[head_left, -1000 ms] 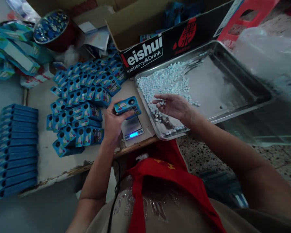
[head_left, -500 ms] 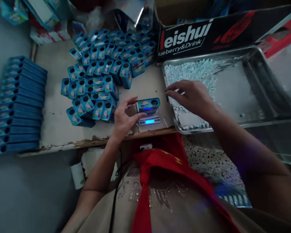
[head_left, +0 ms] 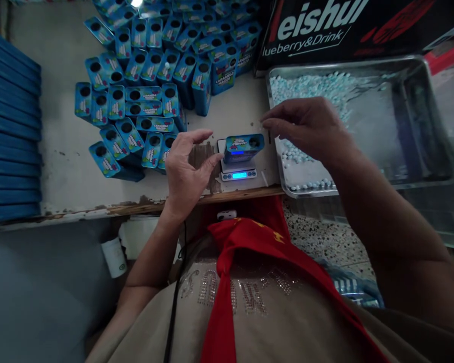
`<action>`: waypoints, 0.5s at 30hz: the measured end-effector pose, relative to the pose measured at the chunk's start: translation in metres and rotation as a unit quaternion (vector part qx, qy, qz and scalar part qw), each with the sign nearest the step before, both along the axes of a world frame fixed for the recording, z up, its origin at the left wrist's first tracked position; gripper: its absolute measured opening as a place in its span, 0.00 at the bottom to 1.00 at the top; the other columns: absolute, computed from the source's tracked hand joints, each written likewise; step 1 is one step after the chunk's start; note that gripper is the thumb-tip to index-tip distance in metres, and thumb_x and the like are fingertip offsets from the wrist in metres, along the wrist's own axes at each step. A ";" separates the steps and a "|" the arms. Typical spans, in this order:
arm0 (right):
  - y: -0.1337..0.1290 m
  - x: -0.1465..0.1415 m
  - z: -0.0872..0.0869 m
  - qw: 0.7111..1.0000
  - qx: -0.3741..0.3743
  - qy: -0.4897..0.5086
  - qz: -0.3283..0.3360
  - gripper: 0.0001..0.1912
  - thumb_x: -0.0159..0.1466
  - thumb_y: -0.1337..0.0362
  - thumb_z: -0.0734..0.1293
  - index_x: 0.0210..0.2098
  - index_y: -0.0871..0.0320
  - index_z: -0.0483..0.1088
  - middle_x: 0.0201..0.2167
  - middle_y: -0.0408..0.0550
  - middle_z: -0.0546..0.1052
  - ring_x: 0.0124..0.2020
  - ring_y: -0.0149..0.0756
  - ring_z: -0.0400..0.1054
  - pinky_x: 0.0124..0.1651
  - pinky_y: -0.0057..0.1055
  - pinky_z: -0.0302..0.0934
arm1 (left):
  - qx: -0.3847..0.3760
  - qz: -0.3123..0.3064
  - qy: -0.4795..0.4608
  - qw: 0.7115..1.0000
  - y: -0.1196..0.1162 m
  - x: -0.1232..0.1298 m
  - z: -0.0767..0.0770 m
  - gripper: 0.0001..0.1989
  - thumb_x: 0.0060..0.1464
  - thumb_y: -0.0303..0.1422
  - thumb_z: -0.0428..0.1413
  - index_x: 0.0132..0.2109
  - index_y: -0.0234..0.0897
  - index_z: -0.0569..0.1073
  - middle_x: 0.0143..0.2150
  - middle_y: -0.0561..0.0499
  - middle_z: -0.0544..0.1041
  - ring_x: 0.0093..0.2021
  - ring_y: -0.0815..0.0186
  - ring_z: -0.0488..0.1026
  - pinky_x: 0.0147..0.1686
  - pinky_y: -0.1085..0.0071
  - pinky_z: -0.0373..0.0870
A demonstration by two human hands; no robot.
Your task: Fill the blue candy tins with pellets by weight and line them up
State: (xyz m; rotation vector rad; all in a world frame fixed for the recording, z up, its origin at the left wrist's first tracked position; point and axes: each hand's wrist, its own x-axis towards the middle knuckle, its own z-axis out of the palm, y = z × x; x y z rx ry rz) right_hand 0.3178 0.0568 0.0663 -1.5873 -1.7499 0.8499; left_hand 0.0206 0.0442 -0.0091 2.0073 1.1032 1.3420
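A blue candy box with a round hole in its top stands on a small digital scale whose display glows blue. Left of the scale is my left hand, thumb and forefinger apart around a gap, its thumb tip close to the scale's left side. My right hand hangs over the left edge of the metal tray, fingertips pinched together; whatever they hold, if anything, is too small to make out. Pale blue and white candies lie in the tray's left part.
Many blue boxes crowd the table on the left, with a row of stacked blue boxes at the far left. Behind the tray is a black carton. The table's wooden front edge is chipped.
The view has shifted and come closer. My left thumb has drawn back from the box on the scale, and the gap has widened. My right hand's fingertips have closed together.
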 end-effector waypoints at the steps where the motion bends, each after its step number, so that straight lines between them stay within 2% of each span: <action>1: 0.000 0.001 0.001 1.000 0.000 0.017 -0.002 0.03 0.74 0.65 0.78 0.42 0.54 0.88 0.30 0.43 0.82 0.33 0.37 0.76 0.40 0.35 0.69 | -0.003 -0.007 -0.006 1.000 0.002 0.001 -0.004 0.29 0.75 0.59 0.67 0.66 0.43 0.79 0.61 0.46 0.84 0.62 0.53 0.84 0.64 0.49 0.85; 5: -0.003 0.002 0.003 0.991 -0.032 0.129 -0.018 0.05 0.74 0.70 0.77 0.41 0.57 0.87 0.33 0.45 0.84 0.32 0.31 0.76 0.38 0.30 0.70 | -0.029 -0.012 -0.007 0.999 0.006 0.004 -0.016 0.37 0.71 0.62 0.69 0.73 0.46 0.73 0.69 0.42 0.81 0.66 0.48 0.82 0.66 0.47 0.84; 8: -0.007 0.004 0.002 0.980 -0.057 0.187 -0.027 0.03 0.74 0.68 0.78 0.41 0.57 0.86 0.34 0.46 0.85 0.33 0.30 0.76 0.40 0.29 0.72 | -0.053 -0.007 -0.004 0.999 0.006 0.006 -0.020 0.37 0.69 0.62 0.70 0.73 0.48 0.73 0.69 0.42 0.80 0.69 0.45 0.81 0.69 0.45 0.82; 10: -0.010 0.007 0.001 0.977 -0.060 0.201 -0.035 0.05 0.73 0.63 0.81 0.42 0.57 0.85 0.36 0.48 0.86 0.33 0.32 0.76 0.41 0.32 0.73 | -0.063 -0.006 0.001 0.998 0.005 0.008 -0.020 0.37 0.68 0.61 0.71 0.73 0.50 0.73 0.69 0.42 0.79 0.70 0.44 0.80 0.72 0.45 0.80; 15: -0.017 0.019 -0.004 0.983 -0.060 0.172 -0.027 0.18 0.70 0.44 0.83 0.44 0.51 0.84 0.40 0.52 0.86 0.40 0.45 0.81 0.46 0.44 0.78 | -0.053 0.000 0.018 0.998 0.005 0.018 -0.027 0.37 0.69 0.60 0.71 0.74 0.51 0.71 0.69 0.42 0.79 0.70 0.45 0.79 0.74 0.43 0.78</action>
